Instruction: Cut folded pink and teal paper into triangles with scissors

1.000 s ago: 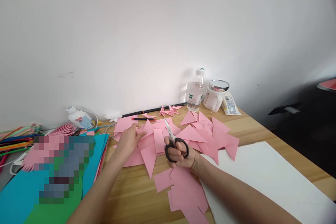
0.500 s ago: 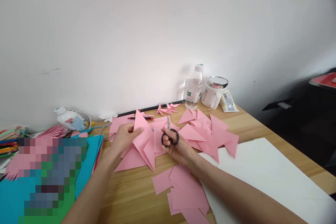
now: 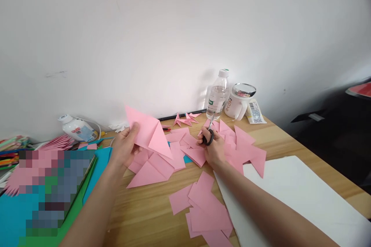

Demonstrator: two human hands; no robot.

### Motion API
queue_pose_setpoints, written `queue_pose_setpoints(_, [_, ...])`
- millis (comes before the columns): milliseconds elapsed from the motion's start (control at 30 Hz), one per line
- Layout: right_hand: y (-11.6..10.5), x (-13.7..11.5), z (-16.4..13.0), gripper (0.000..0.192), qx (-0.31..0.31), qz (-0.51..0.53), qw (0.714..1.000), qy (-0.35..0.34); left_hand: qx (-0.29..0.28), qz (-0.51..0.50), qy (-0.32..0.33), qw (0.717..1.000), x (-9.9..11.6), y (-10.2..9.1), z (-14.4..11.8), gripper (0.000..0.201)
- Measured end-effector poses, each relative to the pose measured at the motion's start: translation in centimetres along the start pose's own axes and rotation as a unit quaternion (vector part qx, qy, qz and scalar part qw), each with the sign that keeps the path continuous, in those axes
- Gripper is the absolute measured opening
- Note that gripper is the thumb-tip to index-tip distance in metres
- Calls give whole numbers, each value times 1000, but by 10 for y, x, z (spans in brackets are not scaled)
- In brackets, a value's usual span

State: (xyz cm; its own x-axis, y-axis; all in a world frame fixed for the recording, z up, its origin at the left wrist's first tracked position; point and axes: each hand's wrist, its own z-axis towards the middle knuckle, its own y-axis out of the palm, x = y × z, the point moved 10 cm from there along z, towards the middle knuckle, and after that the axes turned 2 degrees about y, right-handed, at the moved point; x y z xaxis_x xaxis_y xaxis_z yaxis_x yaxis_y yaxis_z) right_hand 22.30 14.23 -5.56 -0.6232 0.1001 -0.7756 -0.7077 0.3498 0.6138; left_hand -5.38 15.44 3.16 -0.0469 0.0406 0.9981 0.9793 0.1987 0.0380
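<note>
A folded piece of pink paper (image 3: pixel 147 131) is raised off the desk, pinched between the thumb and fingers of my left hand (image 3: pixel 126 144). Its pointed end tilts up to the left. In my right hand (image 3: pixel 213 148) is a small pair of scissors (image 3: pixel 208 137) with black handles, its blades pointing up, away from the paper. Beneath my left hand lie more folded pink papers (image 3: pixel 149 175). Around my right hand spreads a heap of folded pink pieces (image 3: pixel 240 146). Closer to me, flat pink rectangles (image 3: pixel 207 212) overlap one another on the wood.
A water bottle (image 3: pixel 217 96) and a white mug (image 3: pixel 237 102) stand by the wall, a small packet (image 3: pixel 255 112) beside them. At right lies a white board (image 3: pixel 284 193). On the left are a white bottle (image 3: pixel 78 128), blue sheets (image 3: pixel 102 158) and a blurred-out patch. Small folded pink stars (image 3: pixel 185 120) sit at the back.
My left hand has moved left, turning the folded pink paper so it leans over leftward. My right hand has shifted right with the scissors, farther from that paper.
</note>
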Motion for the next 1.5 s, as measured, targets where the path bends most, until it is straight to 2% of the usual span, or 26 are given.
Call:
queue_pose_setpoints(133, [-11, -16, 7, 20, 37, -45, 996, -66, -76, -21, 16, 997, 6, 18, -6, 29])
queue_pose_setpoints(267, [-9, -39, -2, 21, 52, -81, 986, -139, -101, -51, 6, 994, -4, 28, -11, 28])
queue_pose_setpoints(333, [7, -49, -14, 18, 3, -118, 974, -191, -102, -66, -6, 993, -12, 33, -14, 29])
queue_pose_setpoints(367, [17, -47, -19, 17, -36, -138, 971, -191, -101, -71, -12, 992, -17, 36, -16, 30])
queue_pose_setpoints(433, [37, -29, -26, 14, -125, -171, 969, -130, -97, -79, -24, 992, -25, 39, -21, 32])
queue_pose_setpoints(500, [55, 2, -34, 16, -235, -216, 947, -28, -93, -83, -30, 992, -31, 41, -24, 33])
queue_pose_setpoints(533, [56, 10, -35, 19, -247, -241, 939, -9, -89, -85, -30, 992, -32, 41, -25, 33])
queue_pose_setpoints(567, [54, 15, -34, 21, -246, -262, 933, -1, -82, -90, -28, 992, -32, 39, -26, 32])
queue_pose_setpoints(600, [47, 13, -29, 22, -214, -277, 936, -15, -72, -97, -26, 992, -33, 36, -26, 32])
queue_pose_setpoints(700, [28, -2, -18, 24, -114, -275, 952, -77, -49, -121, -25, 991, -35, 29, -26, 30])
queue_pose_setpoints(800, [21, -18, -17, 26, -65, -255, 957, -120, -47, -140, -16, 989, -37, 30, -27, 27])
queue_pose_setpoints(867, [28, -19, -21, 27, -92, -242, 959, -115, -51, -151, -1, 987, -37, 33, -28, 26])
queue_pose_setpoints(933, [47, -2, -29, 29, -197, -202, 959, -39, -60, -156, 6, 986, -40, 37, -31, 25])
queue_pose_setpoints(1000, [55, 10, -34, 29, -237, -172, 956, 17, -78, -138, -4, 987, -47, 43, -34, 27])
queue_pose_setpoints(1100, [48, 16, -31, 29, -207, -166, 963, 42, -105, -84, -31, 990, -61, 50, -39, 25])
queue_pose_setpoints(1233, [38, 14, -24, 29, -157, -169, 972, 38, -106, -29, -54, 993, -70, 51, -40, 28])
queue_pose_setpoints(1400, [35, 8, -22, 28, -130, -169, 977, 12, -111, -23, -42, 993, -64, 47, -35, 27])
queue_pose_setpoints(1500, [40, 7, -25, 28, -155, -153, 976, 8, -69, -35, -18, 997, -53, 35, -29, 28])
